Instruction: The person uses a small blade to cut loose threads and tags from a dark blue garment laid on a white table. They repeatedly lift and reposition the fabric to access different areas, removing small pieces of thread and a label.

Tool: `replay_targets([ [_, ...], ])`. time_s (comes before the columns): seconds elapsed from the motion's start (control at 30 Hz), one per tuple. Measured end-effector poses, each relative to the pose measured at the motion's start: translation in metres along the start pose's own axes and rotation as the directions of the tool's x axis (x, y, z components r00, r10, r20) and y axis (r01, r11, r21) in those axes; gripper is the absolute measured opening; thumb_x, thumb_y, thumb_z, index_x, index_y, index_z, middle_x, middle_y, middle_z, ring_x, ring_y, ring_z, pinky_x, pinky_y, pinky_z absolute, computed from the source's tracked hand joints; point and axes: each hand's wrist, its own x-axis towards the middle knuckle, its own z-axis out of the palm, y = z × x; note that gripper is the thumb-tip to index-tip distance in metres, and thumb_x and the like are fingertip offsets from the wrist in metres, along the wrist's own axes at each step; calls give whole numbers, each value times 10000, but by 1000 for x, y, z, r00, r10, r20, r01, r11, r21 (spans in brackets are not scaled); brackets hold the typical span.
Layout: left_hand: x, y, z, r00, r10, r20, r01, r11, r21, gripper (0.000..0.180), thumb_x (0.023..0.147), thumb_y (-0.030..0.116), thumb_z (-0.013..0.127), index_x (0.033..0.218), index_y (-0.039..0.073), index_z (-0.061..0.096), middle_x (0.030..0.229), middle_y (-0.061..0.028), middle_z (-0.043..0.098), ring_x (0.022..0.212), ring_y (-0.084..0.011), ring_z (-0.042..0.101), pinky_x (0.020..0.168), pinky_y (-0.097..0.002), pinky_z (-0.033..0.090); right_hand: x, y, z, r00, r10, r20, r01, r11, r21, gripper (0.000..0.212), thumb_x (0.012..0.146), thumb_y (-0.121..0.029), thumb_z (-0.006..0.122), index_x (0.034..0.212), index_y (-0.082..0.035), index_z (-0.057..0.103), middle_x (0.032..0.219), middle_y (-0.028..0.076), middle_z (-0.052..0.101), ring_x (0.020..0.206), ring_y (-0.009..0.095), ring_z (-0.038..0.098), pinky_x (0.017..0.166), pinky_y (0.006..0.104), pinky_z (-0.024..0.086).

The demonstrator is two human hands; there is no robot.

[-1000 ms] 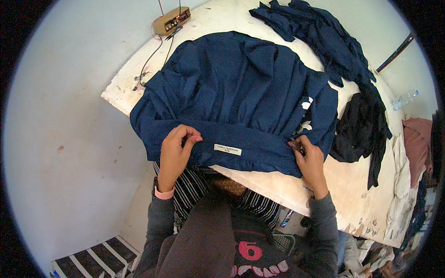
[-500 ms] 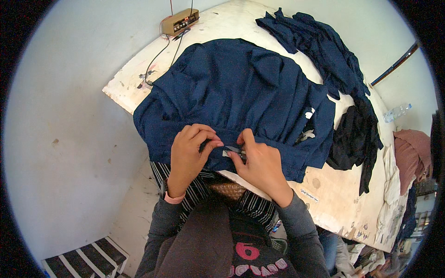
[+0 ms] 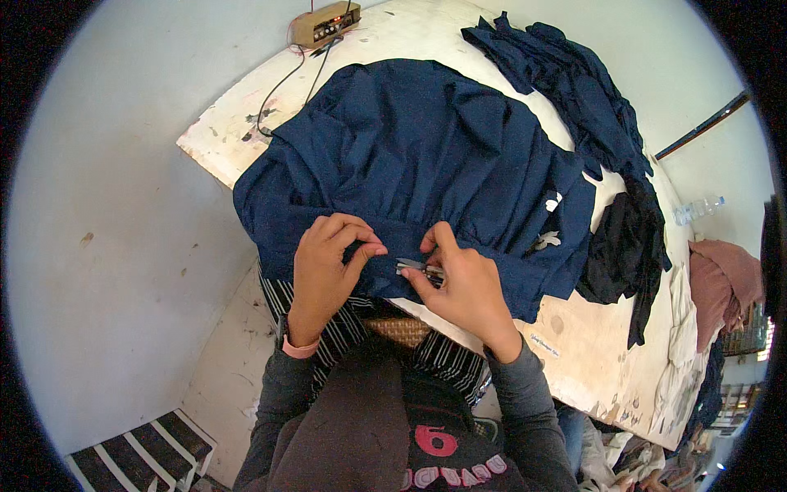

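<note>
A dark navy garment lies spread over the table, its gathered folds running toward a wide flat band at the near edge. Over that band, my right hand holds small metal thread snips, their pointed blades toward the left. To their left, my left hand has thumb and forefinger pinched together just above the cloth. Whatever sits between those fingertips, if anything, is too small to make out. A short gap separates the fingertips from the blades.
Dark cloth pieces and a black cloth lie on the pale table to the right. A brown box-shaped device with cords stands at the far left. Beyond the right edge are a plastic bottle and brown fabric.
My left hand has drawn slightly left, away from the snips, widening the gap. The snips' blades now show more plainly. The whole view has shifted a little.
</note>
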Motion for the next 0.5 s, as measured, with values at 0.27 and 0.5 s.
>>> replay_targets([
  [0.27,1,3,7,1000,-13,9,13,1000,-3,138,820,214,785,854,95,724,942,-8,671,895,-233,621,799,-360,473,2,1,11,1000,-6,-10,4,984,-177,335,884,-279,743,1059,-95,523,640,95,678,598,344,693,542,434,509],
  [0.5,-11,-17,-29,955,-99,-281,109,994,21,33,864,73,729,844,60,706,908,-79,679,883,-253,646,818,-363,494,2,17,1,1000,-19,-15,21,990,139,340,859,-326,751,1046,-97,583,746,128,704,703,365,709,601,469,527],
])
